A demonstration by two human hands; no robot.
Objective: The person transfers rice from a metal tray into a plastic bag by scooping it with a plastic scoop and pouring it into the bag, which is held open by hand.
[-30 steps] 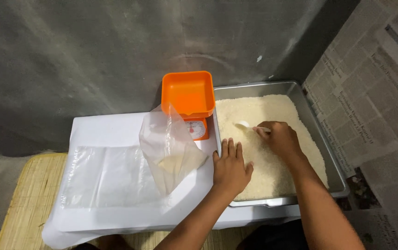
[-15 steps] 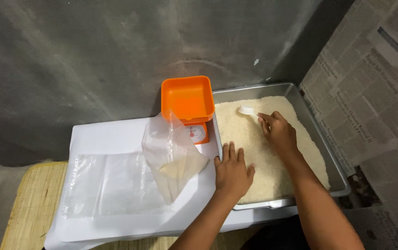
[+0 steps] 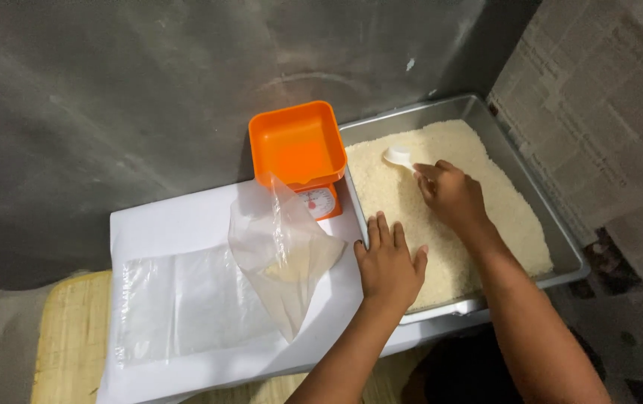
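Right of centre in the frame, the right hand [image 3: 452, 196] closes around a white scoop [image 3: 398, 157] resting on the rice [image 3: 486, 194] in the metal tray [image 3: 561, 239]. The left hand [image 3: 389, 262] lies flat and empty on the tray's near-left rim. Just left stand a clear plastic bag [image 3: 280, 251] and an orange scale [image 3: 300, 153].

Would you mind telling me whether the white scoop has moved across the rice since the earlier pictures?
Yes. The white scoop in the right hand has moved over the rice toward the far end of the metal tray, away from the person.
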